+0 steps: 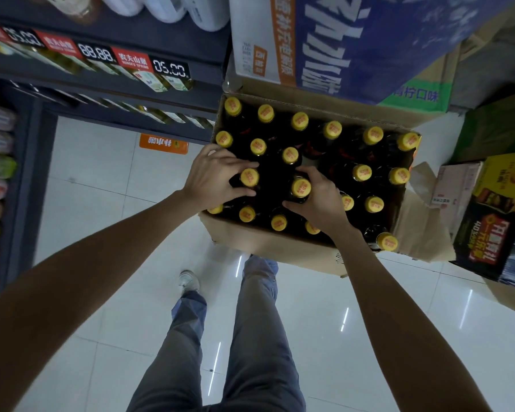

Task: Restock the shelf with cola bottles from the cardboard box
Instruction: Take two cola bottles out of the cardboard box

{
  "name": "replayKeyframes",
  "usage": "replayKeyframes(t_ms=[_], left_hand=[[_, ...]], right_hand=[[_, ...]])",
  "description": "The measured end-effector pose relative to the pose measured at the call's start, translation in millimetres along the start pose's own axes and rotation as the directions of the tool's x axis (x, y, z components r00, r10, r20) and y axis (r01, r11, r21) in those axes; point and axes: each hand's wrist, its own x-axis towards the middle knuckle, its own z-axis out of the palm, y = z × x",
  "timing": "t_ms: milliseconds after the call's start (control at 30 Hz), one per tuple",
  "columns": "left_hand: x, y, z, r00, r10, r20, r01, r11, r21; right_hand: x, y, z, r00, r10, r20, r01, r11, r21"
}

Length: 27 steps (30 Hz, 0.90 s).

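An open cardboard box point(280, 245) stands on the floor in front of me, packed with several dark cola bottles with yellow caps. My left hand point(211, 173) grips the neck of one cola bottle point(249, 177) near the box's left side. Just to its right, my right hand point(321, 197) curls around the neck of a second cola bottle point(301, 187). Both bottles stand upright among the others. The dark shelf point(107, 84) with price tags runs along the upper left.
A blue and white carton point(354, 40) is stacked behind the box. Black and yellow cartons point(494, 209) sit at the right. A torn box flap point(422, 227) hangs off the right side. My legs stand on the white tiled floor point(101, 203) below.
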Motion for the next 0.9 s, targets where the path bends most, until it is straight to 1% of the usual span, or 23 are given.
replayKeyframes(t_ms=[33, 67, 133, 167, 233, 333, 400, 433, 467, 533, 633, 667, 700, 767, 800, 833, 900], left_hand=[[-4.2, 1.0, -10.5, 0.999, 0.029, -0.033, -0.032, 0.994, -0.104], [-9.8, 3.3, -21.6, 0.999, 0.025, -0.048, -0.036, 0.972, -0.234], [-22.1, 10.0, -41.2, 0.997, -0.073, -0.037, 0.045, 0.865, -0.500], [-26.3, 14.9, -49.2, 0.992, -0.127, -0.023, 0.088, 0.796, -0.598], [-28.9, 27.0, -61.5, 0.980, -0.197, -0.010, 0.126, 0.663, -0.738], [-27.7, 49.1, -78.7, 0.974, -0.228, 0.003, 0.121, 0.508, -0.853], [-31.9, 63.5, -91.4, 0.951, -0.310, -0.011, 0.101, 0.345, -0.933], [-36.2, 67.2, -97.5, 0.923, -0.384, -0.025, 0.089, 0.275, -0.957], [-41.1, 68.8, -104.0, 0.881, -0.471, -0.044, 0.075, 0.229, -0.971], [-52.2, 65.4, -116.3, 0.783, -0.617, -0.074, 0.030, 0.157, -0.987], [-80.2, 51.9, -136.5, 0.621, -0.779, -0.089, -0.103, 0.032, -0.994], [-94.9, 46.0, -142.6, 0.571, -0.818, -0.075, -0.138, -0.005, -0.990], [-112.5, 41.2, -148.8, 0.535, -0.843, -0.054, -0.158, -0.038, -0.987], [-154.6, 32.5, -160.1, 0.487, -0.873, -0.017, -0.168, -0.075, -0.983], [-178.7, 28.9, -163.9, 0.449, -0.894, 0.003, -0.173, -0.090, -0.981], [-204.9, 25.7, -166.8, 0.393, -0.919, 0.022, -0.193, -0.106, -0.975], [-262.9, 20.9, -167.0, 0.290, -0.957, 0.033, -0.244, -0.107, -0.964]], right_hand=[[-1.7, -1.0, -1.3, 1.000, -0.007, -0.020, 0.007, 1.000, 0.022], [-3.7, -2.1, -3.0, 0.999, -0.012, -0.043, 0.014, 0.999, 0.052], [-8.6, -4.9, -7.9, 0.994, -0.024, -0.103, 0.038, 0.989, 0.140], [-11.7, -6.6, -11.5, 0.989, -0.032, -0.142, 0.059, 0.981, 0.185], [-19.4, -13.6, -20.9, 0.975, -0.040, -0.220, 0.102, 0.955, 0.279], [-31.4, -35.8, -38.9, 0.958, -0.031, -0.285, 0.149, 0.903, 0.403], [-38.0, -55.4, -51.7, 0.955, -0.045, -0.294, 0.182, 0.870, 0.458], [-40.8, -65.6, -57.6, 0.956, -0.066, -0.285, 0.200, 0.861, 0.469], [-43.7, -76.6, -63.7, 0.959, -0.087, -0.270, 0.210, 0.858, 0.469], [-48.0, -98.0, -72.8, 0.964, -0.130, -0.233, 0.227, 0.857, 0.462], [-58.2, -135.8, -76.7, 0.981, -0.103, -0.166, 0.178, 0.814, 0.552], [-61.8, -149.8, -72.8, 0.984, -0.102, -0.147, 0.168, 0.804, 0.571], [-65.0, -163.1, -66.0, 0.986, -0.105, -0.128, 0.160, 0.792, 0.588], [-72.4, -193.9, -43.3, 0.990, -0.127, -0.066, 0.140, 0.754, 0.642], [-76.6, -211.5, -27.9, 0.988, -0.150, -0.029, 0.131, 0.736, 0.664], [-81.5, -228.4, -9.3, 0.985, -0.174, 0.011, 0.122, 0.730, 0.673], [-94.3, -259.8, 36.6, 0.972, -0.205, 0.110, 0.076, 0.725, 0.684]])
